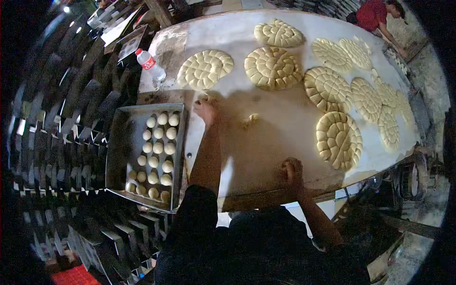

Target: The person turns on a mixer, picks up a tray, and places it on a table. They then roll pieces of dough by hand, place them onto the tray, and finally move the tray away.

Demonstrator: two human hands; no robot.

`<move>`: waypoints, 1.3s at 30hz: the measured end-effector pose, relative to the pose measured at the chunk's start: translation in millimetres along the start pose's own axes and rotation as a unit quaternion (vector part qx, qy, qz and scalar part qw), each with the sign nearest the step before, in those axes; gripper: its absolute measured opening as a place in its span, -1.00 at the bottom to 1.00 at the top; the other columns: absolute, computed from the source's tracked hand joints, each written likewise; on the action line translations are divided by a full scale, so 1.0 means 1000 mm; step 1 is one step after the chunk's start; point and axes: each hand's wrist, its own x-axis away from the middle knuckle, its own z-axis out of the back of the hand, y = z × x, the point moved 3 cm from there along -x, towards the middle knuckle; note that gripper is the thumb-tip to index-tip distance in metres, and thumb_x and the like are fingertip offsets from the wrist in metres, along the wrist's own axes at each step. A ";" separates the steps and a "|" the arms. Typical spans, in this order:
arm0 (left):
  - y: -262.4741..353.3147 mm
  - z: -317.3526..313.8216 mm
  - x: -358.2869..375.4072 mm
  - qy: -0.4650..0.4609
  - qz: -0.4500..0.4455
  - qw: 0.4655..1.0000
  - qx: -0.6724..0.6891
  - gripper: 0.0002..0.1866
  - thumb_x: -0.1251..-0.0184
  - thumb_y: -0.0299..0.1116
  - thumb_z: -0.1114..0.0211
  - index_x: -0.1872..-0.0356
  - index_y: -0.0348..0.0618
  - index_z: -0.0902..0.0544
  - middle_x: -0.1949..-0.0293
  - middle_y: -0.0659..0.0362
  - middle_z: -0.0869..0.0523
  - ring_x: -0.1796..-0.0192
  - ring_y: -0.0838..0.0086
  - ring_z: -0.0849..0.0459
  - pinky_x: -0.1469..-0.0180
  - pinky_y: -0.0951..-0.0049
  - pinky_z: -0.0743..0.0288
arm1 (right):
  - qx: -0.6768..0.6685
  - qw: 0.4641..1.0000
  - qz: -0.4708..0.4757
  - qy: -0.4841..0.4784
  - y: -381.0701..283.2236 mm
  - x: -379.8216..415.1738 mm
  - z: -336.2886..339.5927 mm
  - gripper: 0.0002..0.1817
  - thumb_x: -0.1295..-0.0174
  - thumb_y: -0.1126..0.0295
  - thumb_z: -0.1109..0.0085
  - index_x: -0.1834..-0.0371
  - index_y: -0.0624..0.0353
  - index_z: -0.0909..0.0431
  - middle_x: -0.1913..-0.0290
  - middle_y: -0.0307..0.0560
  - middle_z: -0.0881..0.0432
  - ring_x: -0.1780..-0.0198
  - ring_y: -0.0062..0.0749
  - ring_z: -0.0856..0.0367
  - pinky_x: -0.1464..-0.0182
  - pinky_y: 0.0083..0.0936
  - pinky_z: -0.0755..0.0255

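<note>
My left hand [206,110] reaches over the table just below a round of cut dough pieces [204,70]; its fingers are curled, and whatever they may hold is too small to tell. Near the front edge of the table, my right hand [291,170] is closed, its contents hidden. Between and above the hands lies a small lump of dough [254,117]. To the left, a metal tray [119,142] holds rows of round dough balls [153,162]. Right of my right hand is another dough round [338,140], cut into segments.
More segmented dough rounds [273,68] cover the back and right of the table [228,33]. A plastic bottle with a red cap [151,65] stands at the back left. Dark stacked metal trays [71,118] fill the left side. Another person [375,18] is at the far right.
</note>
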 end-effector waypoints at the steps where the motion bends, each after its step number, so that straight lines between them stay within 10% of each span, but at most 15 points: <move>1: 0.007 0.003 -0.001 -0.045 0.030 0.998 -0.028 -0.40 -0.29 -0.08 -0.24 -0.24 -0.22 -0.35 -0.07 -0.12 -0.52 -0.08 0.15 -0.53 0.06 0.21 -0.50 | 0.068 0.996 0.055 -0.016 0.008 0.003 -0.008 -0.67 -0.24 0.28 -0.13 0.05 0.30 -0.44 0.09 0.15 -0.41 0.01 0.04 -0.40 0.02 -0.22 -0.36; 4: 0.001 0.021 0.059 -0.145 0.148 0.879 0.430 -0.51 -0.38 -0.08 -0.17 -0.17 -0.15 -0.33 0.18 0.08 -0.57 0.14 0.34 -0.54 0.15 0.31 -0.48 | -0.033 0.994 -0.001 -0.106 -0.014 -0.016 0.027 -0.73 -0.20 0.36 -0.14 0.10 0.26 -0.45 0.10 0.15 -0.43 0.01 0.07 -0.41 -0.06 -0.11 -0.31; 9: -0.082 0.058 0.226 -0.178 0.250 0.669 0.677 -0.66 -0.51 -0.20 0.02 -0.05 -0.26 -0.50 0.01 0.03 -0.57 0.07 0.29 -0.56 -0.02 0.15 -0.42 | -0.057 0.968 0.017 -0.245 0.033 -0.006 0.051 -0.69 -0.05 0.30 -0.18 0.17 0.23 -0.47 0.10 0.12 -0.44 0.02 0.06 -0.39 -0.10 -0.02 -0.27; 10: -0.058 0.096 0.226 -0.349 0.069 0.838 0.414 -0.64 -0.46 -0.21 -0.02 -0.09 -0.25 -0.49 -0.02 -0.02 -0.55 -0.01 0.19 -0.52 -0.10 0.11 -0.38 | -0.025 0.958 0.041 -0.281 0.042 -0.002 0.055 -0.66 -0.01 0.27 -0.19 0.18 0.23 -0.47 0.10 0.12 -0.45 0.03 0.06 -0.39 -0.10 0.00 -0.26; 11: -0.034 0.131 0.229 -0.467 -0.120 0.872 0.087 -0.61 -0.41 -0.22 -0.05 -0.12 -0.24 -0.48 -0.06 -0.08 -0.54 -0.09 0.09 -0.49 -0.18 0.06 -0.34 | 0.009 0.946 0.062 -0.319 0.045 0.001 0.057 -0.63 0.03 0.24 -0.20 0.20 0.22 -0.47 0.10 0.12 -0.45 0.03 0.06 -0.38 -0.11 0.02 -0.25; 12: -0.027 0.144 0.233 -0.515 -0.291 0.766 -0.252 -0.58 -0.36 -0.23 -0.08 -0.16 -0.23 -0.46 -0.10 -0.14 -0.52 -0.18 0.00 -0.46 -0.26 0.02 -0.29 | 0.005 0.945 0.060 -0.320 0.044 -0.011 0.058 -0.63 0.03 0.24 -0.20 0.20 0.22 -0.47 0.10 0.12 -0.45 0.03 0.06 -0.38 -0.11 0.02 -0.25; 16: -0.006 0.121 0.173 -0.128 -0.180 0.969 0.112 -0.42 -0.10 0.00 -0.40 -0.01 -0.22 -0.50 0.00 -0.05 -0.55 -0.12 0.06 -0.47 -0.16 0.15 -0.39 | 0.157 0.956 0.192 -0.155 0.026 -0.111 0.033 -0.56 0.03 0.22 -0.22 0.15 0.29 -0.43 0.17 0.14 -0.44 0.00 0.14 -0.38 -0.23 0.10 -0.18; 18: 0.015 0.083 0.186 -0.224 -0.039 0.965 0.132 -0.45 -0.14 -0.03 -0.38 0.00 -0.21 -0.49 -0.02 -0.04 -0.53 -0.12 0.03 -0.45 -0.21 0.13 -0.34 | 0.038 0.977 0.104 -0.180 0.012 -0.094 -0.017 -0.56 -0.01 0.20 -0.18 0.11 0.30 -0.46 0.13 0.17 -0.47 0.01 0.16 -0.39 -0.26 0.11 -0.16; 21: 0.036 0.090 0.233 -0.063 -0.350 0.934 0.020 -0.60 -0.26 -0.10 -0.26 0.04 -0.19 -0.51 -0.01 -0.09 -0.52 -0.12 -0.04 -0.43 -0.26 -0.12 -0.20 | 0.038 0.961 0.190 -0.195 -0.011 -0.045 -0.041 -0.65 -0.08 0.27 -0.07 0.19 0.36 -0.51 0.10 0.29 -0.50 -0.05 0.25 -0.41 -0.32 0.10 -0.13; 27: -0.005 0.141 0.227 -0.450 -0.277 0.835 -0.153 -0.62 -0.36 -0.20 -0.09 -0.12 -0.10 -0.54 -0.08 0.05 -0.58 -0.18 0.04 -0.44 -0.36 -0.14 -0.06 | 0.166 0.921 0.306 -0.173 0.033 -0.078 0.026 -0.73 -0.13 0.33 0.01 0.30 0.36 -0.50 0.19 0.30 -0.52 -0.05 0.18 -0.47 -0.34 0.13 -0.14; 30: -0.007 0.089 0.174 -0.145 -0.204 0.957 0.148 -0.84 -0.12 -0.26 -0.27 0.32 -0.06 -0.60 0.14 0.07 -0.62 0.04 0.06 -0.53 -0.10 0.01 -0.33 | 0.121 0.956 0.195 -0.183 0.033 -0.137 -0.002 -0.70 -0.14 0.29 -0.01 0.30 0.38 -0.45 0.21 0.28 -0.49 -0.03 0.19 -0.46 -0.29 0.18 -0.16; 31: 0.035 0.109 0.165 -0.124 -0.347 0.930 0.009 -0.85 -0.11 -0.25 -0.28 0.35 -0.05 -0.59 0.17 0.07 -0.61 0.08 0.07 -0.54 -0.10 0.04 -0.35 | 0.120 0.955 0.196 -0.186 0.024 -0.131 -0.023 -0.70 -0.14 0.29 -0.01 0.30 0.38 -0.45 0.21 0.28 -0.49 -0.03 0.19 -0.46 -0.29 0.18 -0.16; 34: 0.052 0.075 0.203 -0.057 -0.258 0.958 0.114 -0.82 -0.19 -0.30 -0.23 0.21 -0.07 -0.63 0.10 0.08 -0.63 -0.02 0.10 -0.53 -0.15 0.03 -0.33 | 0.130 0.975 0.160 -0.087 0.014 -0.111 -0.061 -0.70 -0.12 0.31 -0.07 0.25 0.38 -0.45 0.17 0.28 -0.47 -0.05 0.22 -0.43 -0.32 0.15 -0.14; 37: -0.003 0.070 0.274 -0.157 -0.407 0.900 -0.008 -0.85 -0.20 -0.28 -0.24 0.28 -0.09 -0.62 0.14 0.09 -0.64 0.05 0.10 -0.55 -0.12 0.02 -0.34 | -0.011 0.975 0.107 -0.192 0.040 -0.053 -0.052 -0.73 -0.14 0.37 -0.07 0.19 0.37 -0.45 0.05 0.29 -0.48 -0.13 0.24 -0.39 -0.33 0.11 -0.14; 39: -0.038 0.109 0.247 -0.185 -0.326 0.925 0.057 -0.84 -0.20 -0.28 -0.24 0.27 -0.10 -0.61 0.16 0.08 -0.64 0.06 0.10 -0.55 -0.13 0.03 -0.34 | 0.076 0.962 0.141 -0.222 0.069 -0.058 -0.025 -0.75 -0.16 0.38 -0.05 0.20 0.37 -0.44 0.06 0.30 -0.47 -0.15 0.27 -0.37 -0.32 0.11 -0.14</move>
